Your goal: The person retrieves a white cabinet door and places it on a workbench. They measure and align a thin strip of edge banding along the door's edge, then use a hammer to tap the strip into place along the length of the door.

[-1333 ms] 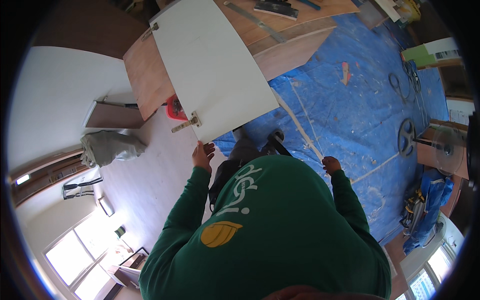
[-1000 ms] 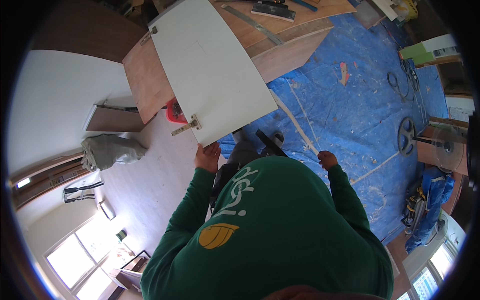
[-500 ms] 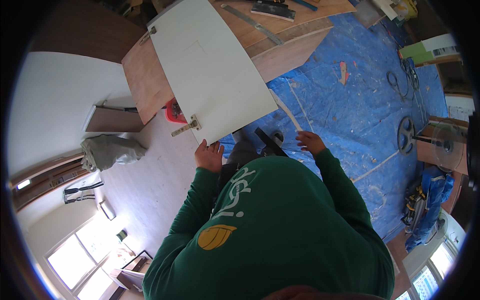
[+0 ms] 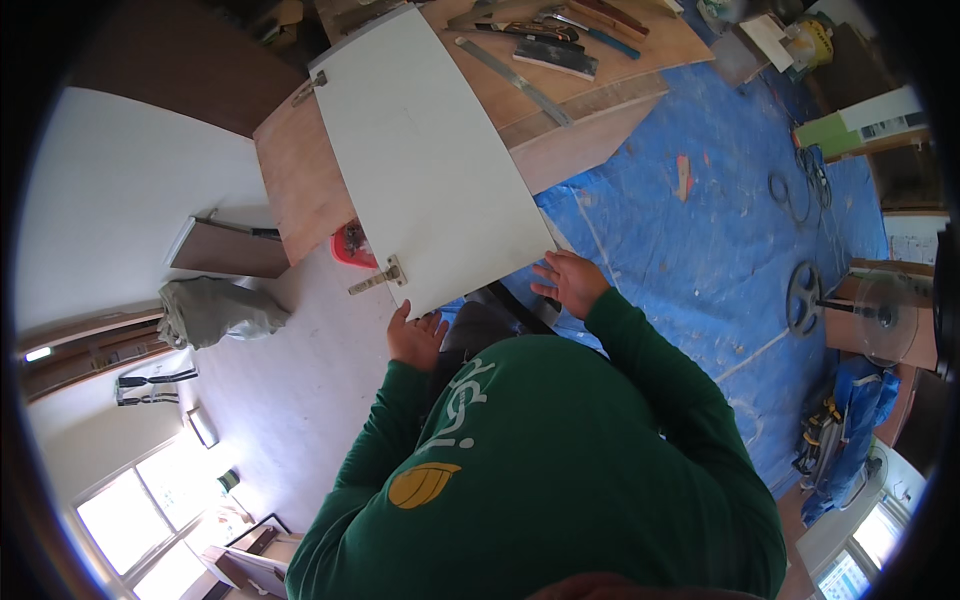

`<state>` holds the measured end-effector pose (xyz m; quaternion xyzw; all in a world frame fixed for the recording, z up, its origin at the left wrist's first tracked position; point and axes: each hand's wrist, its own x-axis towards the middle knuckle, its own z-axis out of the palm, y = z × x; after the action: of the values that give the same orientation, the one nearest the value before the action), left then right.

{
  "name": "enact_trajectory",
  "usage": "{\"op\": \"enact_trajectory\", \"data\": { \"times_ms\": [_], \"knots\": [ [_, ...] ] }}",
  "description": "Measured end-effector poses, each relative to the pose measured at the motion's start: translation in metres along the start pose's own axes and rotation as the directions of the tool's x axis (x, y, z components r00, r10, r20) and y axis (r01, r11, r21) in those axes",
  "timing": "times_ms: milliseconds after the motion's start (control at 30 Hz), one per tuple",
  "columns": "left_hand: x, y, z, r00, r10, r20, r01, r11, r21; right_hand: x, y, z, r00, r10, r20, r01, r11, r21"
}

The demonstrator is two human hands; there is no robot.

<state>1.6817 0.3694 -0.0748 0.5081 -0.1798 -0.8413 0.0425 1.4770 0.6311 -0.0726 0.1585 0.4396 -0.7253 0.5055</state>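
Note:
A long white cabinet door (image 4: 435, 180) lies over a plywood bench, its near end jutting toward me. Two metal hinges are fixed along its left edge, the near hinge (image 4: 393, 272) swung out sideways. At the door's near left corner is my left hand (image 4: 413, 340), palm up, fingers apart, thumb close to the edge. My right hand (image 4: 575, 282) is at the near right corner, its fingers spread toward the edge; whether they touch it is hard to tell. Neither hand is closed round anything.
On the plywood bench (image 4: 660, 40) lie a metal ruler (image 4: 515, 82), a hammer (image 4: 595, 35) and a dark sanding block (image 4: 556, 58). A red container (image 4: 348, 248) is under the door's left side. Blue sheeting (image 4: 690, 260) covers the right floor; a clear round fan (image 4: 885, 315) stands far right.
My right hand has moved left and slightly up to the door's near right corner. The door's near end sits slightly lower in view, and my left hand has shifted down a little with it.

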Motion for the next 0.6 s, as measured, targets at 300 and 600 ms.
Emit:
{"op": "enact_trajectory", "data": {
  "times_ms": [300, 600],
  "knots": [
    [0.018, 0.019, -0.029, 0.986, -0.164, 0.027, 0.159, 0.979, 0.128, 0.001, 0.001, -0.010, 0.996, 0.049, -0.070, -0.046, 0.998, 0.043],
    [0.020, 0.027, -0.018, 0.956, -0.293, -0.018, 0.294, 0.950, 0.107, 0.061, -0.040, -0.101, 0.912, -0.357, -0.200, -0.071, 0.344, -0.936]
  ]
}}
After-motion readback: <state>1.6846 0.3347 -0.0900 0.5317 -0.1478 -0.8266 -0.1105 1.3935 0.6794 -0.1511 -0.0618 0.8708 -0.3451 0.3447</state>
